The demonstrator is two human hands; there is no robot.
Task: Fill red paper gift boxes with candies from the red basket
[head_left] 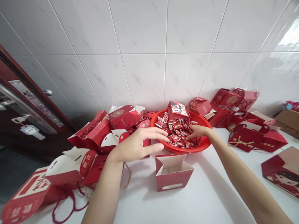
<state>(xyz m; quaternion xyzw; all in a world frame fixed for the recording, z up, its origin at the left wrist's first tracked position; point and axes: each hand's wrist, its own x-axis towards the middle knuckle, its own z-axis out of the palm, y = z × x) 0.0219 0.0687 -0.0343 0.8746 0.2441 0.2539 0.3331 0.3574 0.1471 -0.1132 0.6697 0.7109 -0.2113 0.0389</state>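
A red plastic basket (205,146) holds a heap of red-wrapped candies (176,130). My right hand (198,131) reaches into it from the right, fingertips down among the candies; whether a candy is between them I cannot make out. Over the basket's left rim hovers my left hand (142,141), fingers stretched out and apart, holding nothing. Just in front of the basket stands a red gift box (171,179), its top open and its pale inside showing no candy. A small red box with a printed figure (178,109) rests on the basket's back edge.
Many red gift boxes (123,117) crowd the left side, some with open flaps and cords (72,205). More red boxes (247,135) lie on the right, near a brown carton (288,119). A tiled wall (142,77) rises behind; a door with keys (30,129) is at left.
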